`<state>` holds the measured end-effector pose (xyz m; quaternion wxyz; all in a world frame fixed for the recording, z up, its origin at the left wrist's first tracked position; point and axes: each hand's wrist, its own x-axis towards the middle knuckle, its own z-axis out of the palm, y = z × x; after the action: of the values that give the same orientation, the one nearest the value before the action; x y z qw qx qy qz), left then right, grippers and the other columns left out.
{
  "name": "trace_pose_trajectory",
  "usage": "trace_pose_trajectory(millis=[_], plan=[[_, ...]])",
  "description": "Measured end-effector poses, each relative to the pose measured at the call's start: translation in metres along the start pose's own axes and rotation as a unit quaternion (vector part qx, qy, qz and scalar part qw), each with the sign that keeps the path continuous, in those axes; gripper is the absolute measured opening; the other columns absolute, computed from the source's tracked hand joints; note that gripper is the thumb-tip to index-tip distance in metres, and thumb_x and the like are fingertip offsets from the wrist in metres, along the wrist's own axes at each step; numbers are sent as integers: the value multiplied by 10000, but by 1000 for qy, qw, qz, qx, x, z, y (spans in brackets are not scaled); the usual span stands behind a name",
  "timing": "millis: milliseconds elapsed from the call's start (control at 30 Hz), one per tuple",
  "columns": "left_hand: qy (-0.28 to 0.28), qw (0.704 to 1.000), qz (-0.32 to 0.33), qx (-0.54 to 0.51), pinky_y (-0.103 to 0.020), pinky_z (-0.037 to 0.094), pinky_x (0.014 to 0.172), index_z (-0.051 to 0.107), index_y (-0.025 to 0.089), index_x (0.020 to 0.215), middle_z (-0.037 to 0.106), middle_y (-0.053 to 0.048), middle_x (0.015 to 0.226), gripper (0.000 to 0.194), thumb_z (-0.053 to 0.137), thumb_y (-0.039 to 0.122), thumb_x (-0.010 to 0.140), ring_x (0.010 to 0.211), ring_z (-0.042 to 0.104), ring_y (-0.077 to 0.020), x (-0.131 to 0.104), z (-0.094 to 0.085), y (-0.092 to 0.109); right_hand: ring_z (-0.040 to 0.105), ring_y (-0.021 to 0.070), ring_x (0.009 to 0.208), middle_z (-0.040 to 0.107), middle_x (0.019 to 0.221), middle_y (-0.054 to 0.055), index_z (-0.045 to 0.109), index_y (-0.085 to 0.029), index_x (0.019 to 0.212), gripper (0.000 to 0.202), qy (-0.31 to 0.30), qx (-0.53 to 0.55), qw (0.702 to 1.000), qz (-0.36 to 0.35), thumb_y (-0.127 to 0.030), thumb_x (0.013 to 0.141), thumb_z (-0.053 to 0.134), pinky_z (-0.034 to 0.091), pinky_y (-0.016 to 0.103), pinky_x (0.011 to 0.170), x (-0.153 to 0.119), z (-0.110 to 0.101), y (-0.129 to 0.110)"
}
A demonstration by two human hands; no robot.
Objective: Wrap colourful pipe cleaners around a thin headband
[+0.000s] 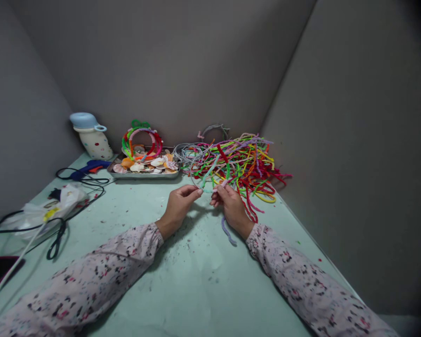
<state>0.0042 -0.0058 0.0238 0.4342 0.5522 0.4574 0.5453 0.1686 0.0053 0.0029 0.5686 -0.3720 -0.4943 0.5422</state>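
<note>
A mint-green pipe cleaner (206,190) runs between my two hands, seemingly wound on a thin wire hoop (192,174) that rises from my left fingertips. My left hand (178,206) pinches the hoop at the left end of the green winding. On the other side, my right hand (232,208) is closed on the wrapped part, where a pale pink stretch shows by the thumb. A loose green end sticks up toward the back. Below my right hand a lilac pipe cleaner (228,231) hangs or lies on the table; its upper end is hidden.
Behind my hands lies a tangled pile of coloured pipe cleaners (250,161) beside coiled grey wire (189,152). A metal tray (143,176) holds shells (157,162) and wrapped rings (142,135). Leftward are a bottle (93,138), a blue glue gun (86,171), cords and a plastic bag (52,206).
</note>
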Motion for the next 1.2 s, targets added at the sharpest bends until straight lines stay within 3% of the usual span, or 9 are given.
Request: trace_pose_trajectory(millis=[667, 1200], plan=[[-24, 999, -1, -48, -249, 433, 678, 584, 169, 711, 573, 18, 665, 221, 685, 365, 705, 666, 545, -126, -1, 3, 3, 560, 82, 503, 600, 658, -19, 598, -190, 821, 310, -20, 65, 997, 42, -496, 781, 630, 410, 184, 448, 2, -1, 7], [-24, 998, -9, -53, -239, 401, 651, 626, 151, 738, 595, 10, 693, 217, 710, 344, 686, 663, 512, -114, -1, 3, 3, 560, 61, 493, 596, 667, -29, 590, -184, 836, 261, -27, 88, 995, 43, -443, 819, 609, 397, 161, 445, 3, -2, 8]])
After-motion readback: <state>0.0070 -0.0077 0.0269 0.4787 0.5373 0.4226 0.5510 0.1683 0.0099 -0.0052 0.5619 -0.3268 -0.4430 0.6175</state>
